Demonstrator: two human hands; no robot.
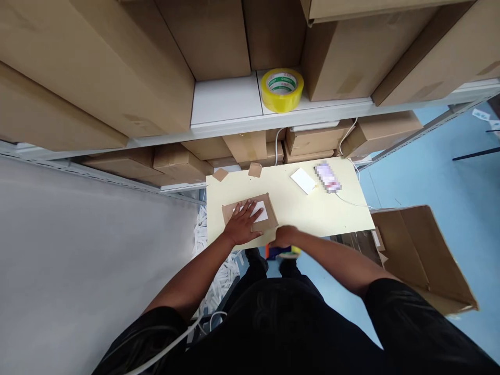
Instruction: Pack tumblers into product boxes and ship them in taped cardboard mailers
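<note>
A small flat cardboard box (265, 205) with a white label lies near the front left of a pale yellow table (312, 208). My left hand (242, 223) lies flat on top of it, fingers spread. My right hand (284, 235) is closed at the table's front edge, touching the box's near right corner. Something red, blue and yellow (279, 252) shows just below that hand; whether the hand holds it is unclear.
A white card (303, 180) and a phone (328, 177) with a white cable lie at the table's back right. Two cardboard scraps (254, 169) sit at the back edge. A yellow tape roll (282, 89) stands on the white shelf among large cartons. An open carton (417, 255) is at right.
</note>
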